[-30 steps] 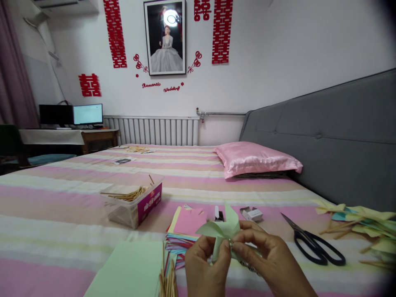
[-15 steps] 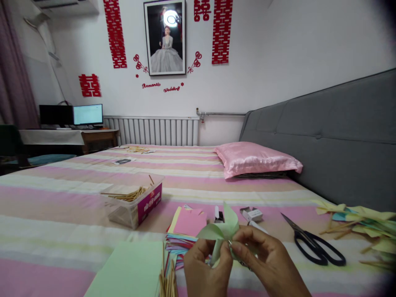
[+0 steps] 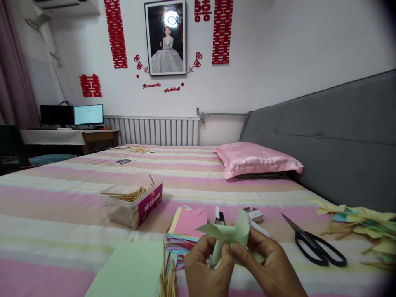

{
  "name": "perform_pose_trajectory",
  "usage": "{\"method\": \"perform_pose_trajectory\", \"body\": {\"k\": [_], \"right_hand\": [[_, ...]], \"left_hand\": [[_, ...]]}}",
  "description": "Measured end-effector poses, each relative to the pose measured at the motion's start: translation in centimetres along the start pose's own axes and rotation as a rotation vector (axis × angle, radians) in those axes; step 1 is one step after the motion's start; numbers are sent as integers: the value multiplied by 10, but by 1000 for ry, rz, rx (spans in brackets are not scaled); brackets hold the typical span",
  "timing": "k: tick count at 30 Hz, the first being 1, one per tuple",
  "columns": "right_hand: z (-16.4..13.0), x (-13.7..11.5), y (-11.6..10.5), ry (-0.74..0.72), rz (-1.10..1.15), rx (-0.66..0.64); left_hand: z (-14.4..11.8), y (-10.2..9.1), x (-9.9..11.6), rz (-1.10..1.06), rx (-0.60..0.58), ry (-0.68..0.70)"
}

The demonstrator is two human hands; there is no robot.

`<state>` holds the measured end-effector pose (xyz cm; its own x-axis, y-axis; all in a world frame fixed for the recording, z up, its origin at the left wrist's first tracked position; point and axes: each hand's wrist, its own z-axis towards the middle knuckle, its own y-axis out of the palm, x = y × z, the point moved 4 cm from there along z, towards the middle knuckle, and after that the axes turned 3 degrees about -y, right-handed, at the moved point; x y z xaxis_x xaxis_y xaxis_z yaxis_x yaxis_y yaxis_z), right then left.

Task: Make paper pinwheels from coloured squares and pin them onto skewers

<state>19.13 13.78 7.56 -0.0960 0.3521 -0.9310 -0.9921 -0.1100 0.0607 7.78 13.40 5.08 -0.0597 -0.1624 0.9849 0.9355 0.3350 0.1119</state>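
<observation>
Over by the far wall (image 3: 266,70) I see a slatted radiator (image 3: 151,131), and above it a framed portrait (image 3: 167,45) flanked by red cutouts (image 3: 222,33). To the left, two monitors (image 3: 88,114) (one lit, the other dark) stand on a cloth-draped table (image 3: 52,136) near a mauve curtain (image 3: 15,70). A glossy pink pillow (image 3: 256,159) lies close by the gray padded headboard (image 3: 334,123) on the right.

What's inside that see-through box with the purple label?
Inside the see-through box is a bunch of thin wooden sticks, one pointing up. The purple label covers one side, so you can't see what's right behind it.
</observation>
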Motion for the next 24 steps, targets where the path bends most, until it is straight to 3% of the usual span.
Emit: {"method": "perform_pose_trajectory", "body": {"k": [6,15,24], "right_hand": [[0,-2,-1,17,-10,-42],[-1,-1,-2,-6,-31,-41],[-2,-6,0,9,0,-68]], "left_hand": [[-4,0,10,-23,35,-30],[-5,0,6,51,57,-52],[-8,1,13,3,28,-28]]}}
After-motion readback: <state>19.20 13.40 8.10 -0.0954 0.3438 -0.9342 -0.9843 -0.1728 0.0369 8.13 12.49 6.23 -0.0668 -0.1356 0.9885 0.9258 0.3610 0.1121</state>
